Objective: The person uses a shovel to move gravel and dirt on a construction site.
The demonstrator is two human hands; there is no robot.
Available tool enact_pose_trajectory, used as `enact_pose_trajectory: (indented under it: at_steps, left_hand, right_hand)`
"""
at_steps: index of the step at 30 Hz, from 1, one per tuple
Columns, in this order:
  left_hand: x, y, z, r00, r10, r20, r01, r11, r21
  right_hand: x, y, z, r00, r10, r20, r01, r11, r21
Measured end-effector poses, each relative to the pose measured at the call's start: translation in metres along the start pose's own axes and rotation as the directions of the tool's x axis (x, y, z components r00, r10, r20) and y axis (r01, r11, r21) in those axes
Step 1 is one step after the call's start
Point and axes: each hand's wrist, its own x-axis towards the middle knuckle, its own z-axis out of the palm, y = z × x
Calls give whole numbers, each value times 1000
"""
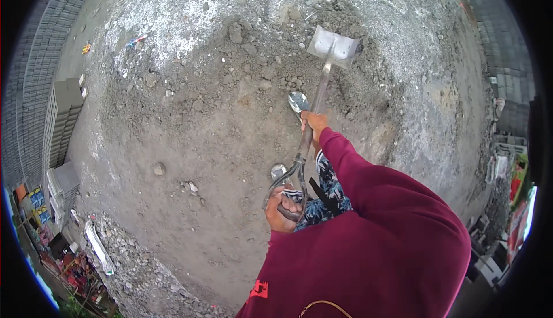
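A shovel (321,94) with a long shaft and a squarish metal blade (341,47) stretches away from me, its blade against loose dark soil (340,16). The blade's upper face looks bare. At the near end, my left hand (281,210) is closed around the split D-shaped handle. Farther along, my right hand (315,123) grips the shaft from the right side. Just left of the shaft, the tip of one shoe (298,101) shows near my right hand. Another shoe tip (278,172) lies beyond my left hand.
Stones and clods lie over the ground, including a rounded stone (159,169) at left. Whitish powder (190,7) covers the far soil. Stacked grey blocks (62,108) and a gravel heap (144,272) stand at left. More stacked blocks (510,82) line the right.
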Motion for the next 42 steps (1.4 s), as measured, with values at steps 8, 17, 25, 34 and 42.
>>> enact_pose_trajectory:
  at_steps: [8, 17, 25, 34, 42]
  left_hand:
    - [-115, 60, -85, 994, 99, -45, -95, 991, 93]
    - [-22, 42, 17, 997, 31, -66, -23, 992, 120]
    - [-22, 43, 115, 992, 13, 123, -26, 994, 104]
    - [50, 55, 100, 998, -23, 53, 15, 990, 137]
    - [21, 34, 79, 989, -56, 137, 39, 992, 118]
  right_hand:
    - [-106, 132, 33, 981, 149, 123, -160, 984, 85]
    - [-146, 95, 43, 871, 39, 490, -330, 784, 525]
    - [-141, 23, 41, 901, 190, 391, -323, 894, 309]
    - [-75, 25, 77, 908, 73, 412, -229, 910, 344]
    - [-118, 40, 31, 948, 139, 286, -210, 950, 231]
